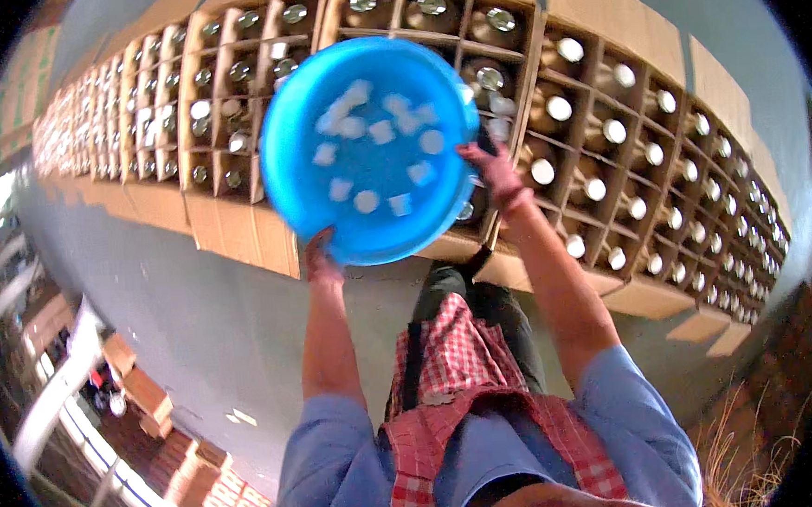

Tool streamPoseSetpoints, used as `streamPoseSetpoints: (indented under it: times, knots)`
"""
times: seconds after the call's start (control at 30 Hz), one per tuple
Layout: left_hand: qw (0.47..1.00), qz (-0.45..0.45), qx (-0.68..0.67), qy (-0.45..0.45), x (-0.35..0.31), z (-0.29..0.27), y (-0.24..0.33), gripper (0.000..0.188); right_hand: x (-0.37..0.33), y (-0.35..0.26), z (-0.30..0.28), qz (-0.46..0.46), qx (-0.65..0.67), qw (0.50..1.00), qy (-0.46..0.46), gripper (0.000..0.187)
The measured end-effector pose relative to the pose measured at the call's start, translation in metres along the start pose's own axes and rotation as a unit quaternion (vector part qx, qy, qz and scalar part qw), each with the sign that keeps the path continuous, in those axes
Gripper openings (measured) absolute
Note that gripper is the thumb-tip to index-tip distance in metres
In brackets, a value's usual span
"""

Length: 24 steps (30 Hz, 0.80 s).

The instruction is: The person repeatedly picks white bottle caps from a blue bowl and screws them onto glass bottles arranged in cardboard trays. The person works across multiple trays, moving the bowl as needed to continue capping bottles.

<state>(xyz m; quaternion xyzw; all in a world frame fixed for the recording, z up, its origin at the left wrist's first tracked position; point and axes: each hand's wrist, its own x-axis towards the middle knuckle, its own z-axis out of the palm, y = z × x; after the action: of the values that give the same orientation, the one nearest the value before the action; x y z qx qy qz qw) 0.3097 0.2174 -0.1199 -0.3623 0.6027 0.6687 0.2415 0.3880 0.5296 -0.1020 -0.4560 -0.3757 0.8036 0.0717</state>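
Observation:
A round blue plastic basin is held over the open cartons, with several loose white bottle caps scattered across its bottom. My left hand grips its near-left rim. On the right side, the rim is held by my right hand, whose fingers show only partly. Right of the basin, glass bottles topped with white caps stand in a divided carton. Beyond the basin, several bottles show bare glass tops. The basin hides part of the carton beneath it.
A long row of cardboard cartons with dividers curves across the view, flaps folded outward. Bottles to the left mostly show glass tops, with a few white caps among them. Stacked brown boxes stand at the lower left on the grey floor. Dry grass-like strands are at the lower right.

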Motion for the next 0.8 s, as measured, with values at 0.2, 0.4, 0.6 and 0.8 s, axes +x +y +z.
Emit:
streamPoseSetpoints:
  times: [0.2,0.4,0.6,0.8]
  knots:
    - [0.996,0.019,-0.075,0.045,0.041,-0.076,0.051,0.044,0.001,0.115,0.012,-0.020,-0.084,0.996,-0.016,0.036]
    - [0.978,0.050,-0.182,0.091,0.177,-0.110,0.132,0.042,0.035,0.132,-0.016,-0.073,-0.375,0.908,0.170,0.025]
    - [0.916,-0.003,-0.398,-0.054,0.241,-0.094,0.196,0.063,0.069,0.086,-0.025,-0.099,-0.570,0.758,0.300,0.026]
    - [0.963,0.190,0.141,-0.125,0.180,0.015,0.119,0.031,0.121,0.086,-0.010,0.030,-0.712,0.637,0.292,0.046]
